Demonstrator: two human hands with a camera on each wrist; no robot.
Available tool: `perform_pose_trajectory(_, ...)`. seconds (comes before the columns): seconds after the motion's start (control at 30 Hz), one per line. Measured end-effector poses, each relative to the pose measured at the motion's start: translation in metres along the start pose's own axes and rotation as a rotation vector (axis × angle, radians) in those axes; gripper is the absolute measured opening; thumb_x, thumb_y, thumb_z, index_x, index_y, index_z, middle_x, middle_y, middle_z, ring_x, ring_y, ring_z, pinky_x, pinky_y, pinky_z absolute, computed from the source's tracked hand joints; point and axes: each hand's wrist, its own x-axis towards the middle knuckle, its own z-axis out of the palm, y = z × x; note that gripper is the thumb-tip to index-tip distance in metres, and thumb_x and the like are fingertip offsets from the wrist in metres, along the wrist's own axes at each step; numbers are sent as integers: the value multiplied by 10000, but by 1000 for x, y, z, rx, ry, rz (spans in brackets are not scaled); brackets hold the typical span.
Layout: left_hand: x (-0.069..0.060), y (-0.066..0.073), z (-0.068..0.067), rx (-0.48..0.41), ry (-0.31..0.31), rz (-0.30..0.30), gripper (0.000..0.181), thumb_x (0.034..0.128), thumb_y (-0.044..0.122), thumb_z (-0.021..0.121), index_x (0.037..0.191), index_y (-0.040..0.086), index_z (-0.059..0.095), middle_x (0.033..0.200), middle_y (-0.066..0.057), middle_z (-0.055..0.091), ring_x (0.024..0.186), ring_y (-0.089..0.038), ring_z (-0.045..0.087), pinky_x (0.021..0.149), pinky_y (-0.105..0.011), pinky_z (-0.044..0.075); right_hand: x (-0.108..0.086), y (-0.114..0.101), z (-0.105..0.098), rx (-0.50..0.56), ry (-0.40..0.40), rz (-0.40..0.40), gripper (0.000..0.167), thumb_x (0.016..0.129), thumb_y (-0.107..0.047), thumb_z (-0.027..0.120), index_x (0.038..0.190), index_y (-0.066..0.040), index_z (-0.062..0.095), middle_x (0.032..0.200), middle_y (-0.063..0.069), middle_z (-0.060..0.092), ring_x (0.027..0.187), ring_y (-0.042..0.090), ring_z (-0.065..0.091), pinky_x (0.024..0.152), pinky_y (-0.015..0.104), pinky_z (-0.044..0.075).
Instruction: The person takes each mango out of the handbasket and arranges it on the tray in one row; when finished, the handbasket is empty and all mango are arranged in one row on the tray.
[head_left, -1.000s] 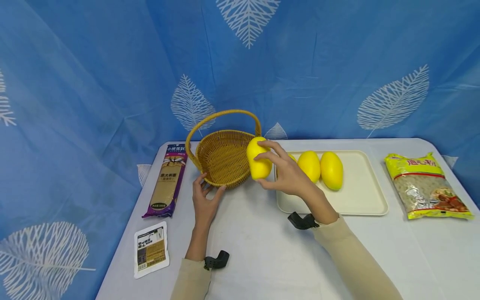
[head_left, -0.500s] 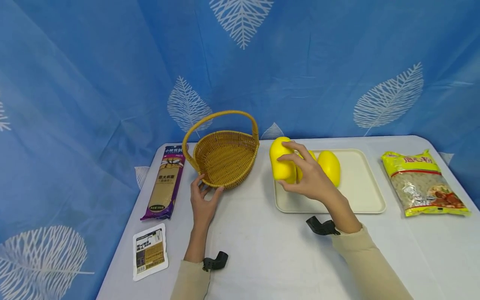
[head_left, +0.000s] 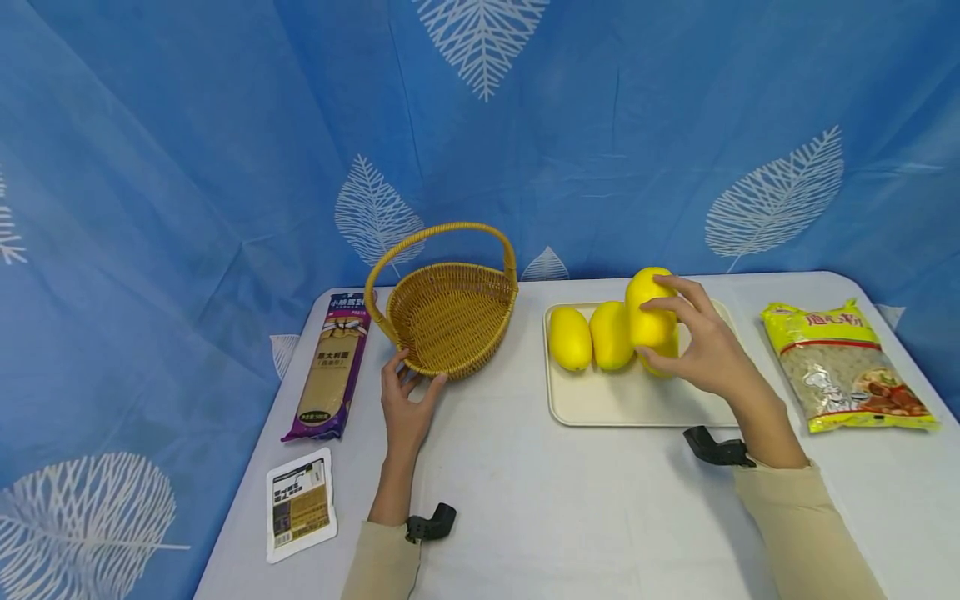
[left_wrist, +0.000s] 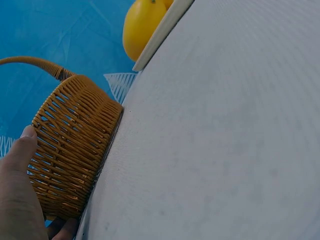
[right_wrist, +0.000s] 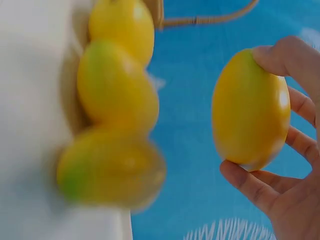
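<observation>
My right hand (head_left: 708, 354) holds a yellow mango (head_left: 649, 308) between thumb and fingertips, above the right part of the cream tray (head_left: 615, 408). Three more mangoes lie in a row in that tray: a left one (head_left: 570, 338), a middle one (head_left: 611, 335), and a third mango (right_wrist: 112, 167) that the held one mostly covers in the head view. At the left, my left hand (head_left: 408, 412) grips the near rim of a brown wicker basket (head_left: 450, 317) with a tall handle. Its thumb lies against the woven wall (left_wrist: 75, 145) in the left wrist view. Nothing lies in the basket.
A long pasta packet (head_left: 330, 367) lies left of the basket, with a small white pouch (head_left: 302, 504) nearer the front. Right of the tray is a yellow noodle bag (head_left: 847, 367). A blue leaf-patterned curtain (head_left: 600, 167) hangs behind the white table (head_left: 540, 500).
My right hand has carried the mango rightward, from beside the basket to above the tray's right part. My left hand and the basket have stayed in place.
</observation>
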Motion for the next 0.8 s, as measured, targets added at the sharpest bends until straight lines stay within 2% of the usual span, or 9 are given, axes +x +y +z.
perform_pose_trajectory(0.13, 0, 0, 0, -3, -3, 3, 712, 833, 97, 780, 1381, -119, 379, 1384, -353, 386, 1241, -515, 475, 1003, -596, 476, -12, 19, -16, -12, 8, 36, 614, 617, 76, 840, 1178, -27, 614, 1494, 170, 377, 1330, 267, 395, 950, 0, 289)
perform_pose_trajectory(0.23, 0, 0, 0, -5, -6, -2, 715, 834, 100, 779, 1382, -118, 377, 1390, -358, 378, 1244, -519, 472, 1007, -595, 474, -20, 29, -26, -9, 4, 88, 634, 615, 98, 829, 1198, -10, 606, 1499, 174, 365, 1306, 165, 383, 887, -2, 303)
perform_pose_trajectory(0.33, 0, 1, 0, -7, -6, -8, 715, 835, 101, 778, 1385, -115, 375, 1392, -358, 378, 1252, -517, 468, 1012, -590, 472, -27, 37, -32, -6, -20, 142, 642, 628, 99, 819, 1221, -4, 596, 1505, 178, 351, 1286, 224, 390, 842, 56, 319)
perform_pose_trajectory(0.37, 0, 1, 0, -8, -5, -8, 715, 835, 98, 778, 1385, -117, 374, 1392, -359, 378, 1252, -519, 467, 1012, -591, 472, -29, 39, -33, -11, -33, 161, 640, 636, 90, 821, 1227, -5, 593, 1508, 179, 348, 1282, 268, 396, 839, 97, 338)
perform_pose_trajectory(0.43, 0, 2, 0, -10, -2, -9, 714, 833, 91, 778, 1383, -121, 375, 1390, -361, 380, 1251, -521, 467, 1012, -590, 472, -32, 44, -35, -19, -63, 195, 634, 651, 70, 824, 1234, -12, 590, 1509, 186, 341, 1274, 379, 395, 963, 222, 409)
perform_pose_trajectory(0.5, 1, 2, -1, -7, 0, -9, 712, 833, 89, 777, 1382, -122, 376, 1389, -359, 384, 1250, -521, 469, 1011, -586, 473, -35, 48, -35, -19, -94, 228, 627, 664, 51, 829, 1239, -20, 589, 1510, 198, 330, 1285, 457, 371, 1044, 456, 429)
perform_pose_trajectory(0.57, 0, 2, -1, -5, 0, -10, 711, 834, 90, 777, 1383, -118, 377, 1390, -352, 387, 1249, -518, 472, 1012, -582, 474, -38, 52, -35, -10, -116, 250, 621, 670, 41, 833, 1237, -23, 590, 1509, 210, 325, 1314, 496, 333, 1036, 683, 359)
perform_pose_trajectory(0.6, 0, 2, -1, -4, -2, -11, 710, 835, 92, 776, 1385, -115, 376, 1392, -348, 387, 1252, -515, 472, 1014, -580, 473, -40, 54, -34, -3, -125, 257, 620, 670, 41, 833, 1236, -22, 589, 1508, 216, 323, 1325, 509, 313, 1016, 759, 304)
perform_pose_trajectory(0.8, 0, 0, 0, -10, -11, -11, 718, 834, 95, 778, 1390, -111, 372, 1399, -336, 386, 1256, -506, 473, 1017, -578, 472, -48, 64, -30, 20, -166, 244, 620, 688, 35, 828, 1251, -3, 572, 1498, 251, 321, 1342, 533, 264, 1019, 788, 243)
